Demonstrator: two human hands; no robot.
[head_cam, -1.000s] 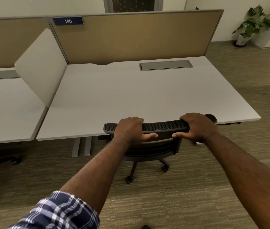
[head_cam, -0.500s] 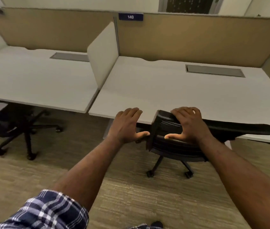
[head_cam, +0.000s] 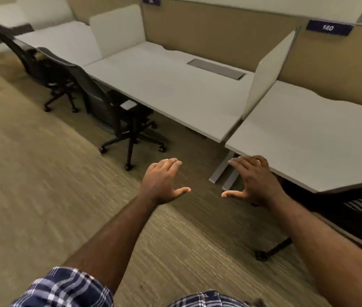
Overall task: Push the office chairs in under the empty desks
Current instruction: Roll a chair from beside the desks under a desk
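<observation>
both hands' grip is open and empty, left hand [head_cam: 162, 180] and right hand [head_cam: 255, 180] over carpet [head_cam: 42, 185]; a chair [head_cam: 113, 111] stands out from its bench [head_cam: 175, 89].

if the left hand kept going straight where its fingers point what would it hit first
Probably the front edge of the middle desk. The left hand is open over bare carpet, nothing between, and the nearest pulled-out chair sits off to its left. Depth is uncertain.

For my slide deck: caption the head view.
Both hands, left and right, open and empty between desk-140 chair and the next chair.
</observation>
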